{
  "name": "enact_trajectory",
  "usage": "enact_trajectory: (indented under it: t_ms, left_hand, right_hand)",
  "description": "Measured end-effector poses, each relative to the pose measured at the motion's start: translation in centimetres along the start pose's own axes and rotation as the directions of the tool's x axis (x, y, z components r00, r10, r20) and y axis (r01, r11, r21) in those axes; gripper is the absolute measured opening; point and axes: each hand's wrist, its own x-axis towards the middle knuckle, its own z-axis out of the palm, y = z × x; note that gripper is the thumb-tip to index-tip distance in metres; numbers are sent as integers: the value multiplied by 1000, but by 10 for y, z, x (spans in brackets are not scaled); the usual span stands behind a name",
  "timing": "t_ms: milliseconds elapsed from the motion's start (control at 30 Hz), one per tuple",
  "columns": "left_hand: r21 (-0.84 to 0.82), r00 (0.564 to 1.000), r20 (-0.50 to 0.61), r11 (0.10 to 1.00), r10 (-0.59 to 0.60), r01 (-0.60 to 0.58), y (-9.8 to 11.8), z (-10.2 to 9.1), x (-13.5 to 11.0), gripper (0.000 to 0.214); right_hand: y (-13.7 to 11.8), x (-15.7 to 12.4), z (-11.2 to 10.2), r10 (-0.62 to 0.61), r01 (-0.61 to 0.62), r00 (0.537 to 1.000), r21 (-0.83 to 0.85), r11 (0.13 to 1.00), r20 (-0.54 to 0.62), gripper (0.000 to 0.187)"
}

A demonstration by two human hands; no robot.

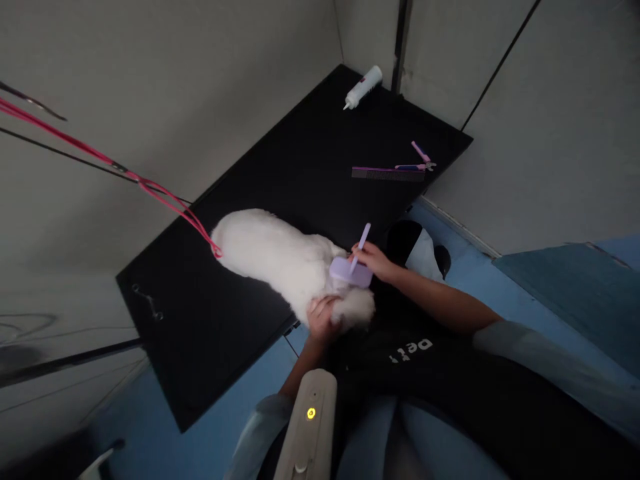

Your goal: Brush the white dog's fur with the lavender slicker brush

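Observation:
A small white fluffy animal lies on a black table, tied by a pink leash at its far end. My right hand is closed round the handle of a lilac brush, whose head rests on the fur at the animal's near end. My left hand grips the white fur just below the brush, fingers curled into it.
At the table's far side lie a pink comb, pink-handled scissors and a white squeeze bottle. Grey walls enclose the table on two sides. The floor is blue. A white device with a yellow light hangs at my chest.

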Motion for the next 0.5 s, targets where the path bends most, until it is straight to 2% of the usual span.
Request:
enact_trajectory:
  t_ms: [67,100,133,167,233,267,300,367,400,433,500]
  left_hand:
    - [-23,997,-73,999,-38,36,0,6,-8,26]
    - [-24,993,-113,999,-42,40,1,10,-10,26]
    - [-17,988,-147,999,-41,39,1,15,-12,27]
    - [-10,984,-174,999,-36,35,1,18,-12,30]
    - [1,976,-214,1000,-24,25,2,22,-13,34]
    - [5,972,-233,1000,-18,19,3,23,-14,36]
    - [11,967,-254,1000,-11,14,4,24,-15,37]
    - [27,958,-286,1000,-2,10,4,23,-18,39]
    - [33,957,-290,999,-1,11,4,23,-20,40]
    - [36,956,-293,999,-2,13,3,23,-22,41]
    - [32,963,-264,998,-45,56,1,24,-26,45]
  right_hand:
    - [-1,5,2,-76,71,989,-40,997,-125,25]
    - [-2,7,2,-130,124,983,-54,991,-130,24]
    - [-3,9,3,-167,163,984,-59,985,-59,24]
    - [-4,10,4,-174,179,981,-58,982,80,25]
    - [-6,11,8,-110,144,928,-71,987,355,27]
    - [-7,13,10,-85,128,916,-86,988,392,27]
    - [-8,15,12,-88,130,930,-94,987,356,27]
    - [-11,17,13,-163,183,965,-83,980,208,27]
    - [-11,16,13,-201,217,962,-74,973,183,27]
    - [-12,14,13,-218,238,950,-68,969,222,26]
    - [-11,7,11,-158,206,899,-75,976,408,25]
